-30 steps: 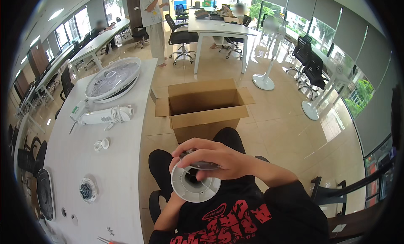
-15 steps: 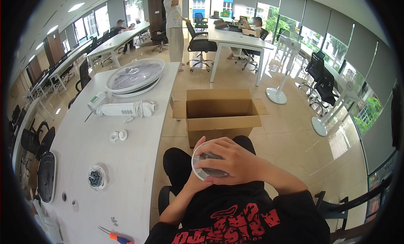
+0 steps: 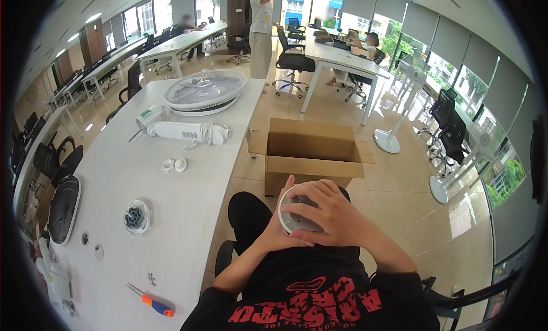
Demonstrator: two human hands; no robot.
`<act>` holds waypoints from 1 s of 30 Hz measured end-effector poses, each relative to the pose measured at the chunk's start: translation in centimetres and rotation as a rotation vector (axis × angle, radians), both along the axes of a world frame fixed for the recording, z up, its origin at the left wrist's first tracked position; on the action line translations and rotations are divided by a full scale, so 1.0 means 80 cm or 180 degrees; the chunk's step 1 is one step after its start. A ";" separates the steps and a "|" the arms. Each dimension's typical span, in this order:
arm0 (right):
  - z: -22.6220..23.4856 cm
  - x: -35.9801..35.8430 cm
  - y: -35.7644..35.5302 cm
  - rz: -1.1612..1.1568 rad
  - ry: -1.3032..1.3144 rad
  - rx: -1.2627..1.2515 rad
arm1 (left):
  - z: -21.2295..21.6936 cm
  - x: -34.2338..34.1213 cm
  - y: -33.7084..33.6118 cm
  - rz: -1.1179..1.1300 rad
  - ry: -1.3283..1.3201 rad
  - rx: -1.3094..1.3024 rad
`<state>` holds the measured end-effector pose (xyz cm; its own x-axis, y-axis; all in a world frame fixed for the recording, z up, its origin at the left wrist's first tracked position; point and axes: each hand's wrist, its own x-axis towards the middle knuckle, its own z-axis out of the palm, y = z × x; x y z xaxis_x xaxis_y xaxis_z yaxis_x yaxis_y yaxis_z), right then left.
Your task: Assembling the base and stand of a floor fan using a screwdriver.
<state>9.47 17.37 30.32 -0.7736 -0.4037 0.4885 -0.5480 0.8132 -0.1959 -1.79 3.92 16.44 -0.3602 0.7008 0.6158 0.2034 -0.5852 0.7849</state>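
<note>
A round white plastic housing with a grey inner face is between my hands above my lap. My left hand cups it from the left and below, thumb along the rim. My right hand is wrapped over its top and right side, fingers bent across the grey face. The fingers hide much of the part. On the table to the left lie a screwdriver with an orange and blue handle, several small screws and a round white part with a dark star-shaped centre.
An open cardboard box stands ahead on the floor. The white table holds a fan grille, a white control column with a bundled cord, and small white caps. Assembled white stand fans are at the right.
The view has turned, so the table, box and fans sit further right in the picture. My hands keep hold of the housing, their grip nearly the same.
</note>
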 end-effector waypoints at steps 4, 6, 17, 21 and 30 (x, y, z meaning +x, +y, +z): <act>0.005 0.007 -0.003 -0.0101 -0.0101 0.0233 | 0.010 0.015 -0.012 0.0038 -0.0282 0.0076; 0.005 0.009 -0.003 -0.0123 -0.0098 0.0310 | 0.013 0.022 -0.015 0.0065 -0.0385 0.0077; 0.005 -0.011 0.044 -0.0166 -0.0067 -0.1078 | 0.014 0.009 -0.010 0.0398 -0.0441 -0.0063; -0.001 -0.004 0.050 -0.0250 -0.0418 -0.1561 | 0.016 0.006 -0.009 0.0444 -0.0106 0.0048; 0.000 0.005 0.054 -0.0096 -0.0887 -0.1359 | 0.013 0.005 -0.010 0.1016 0.0535 0.0323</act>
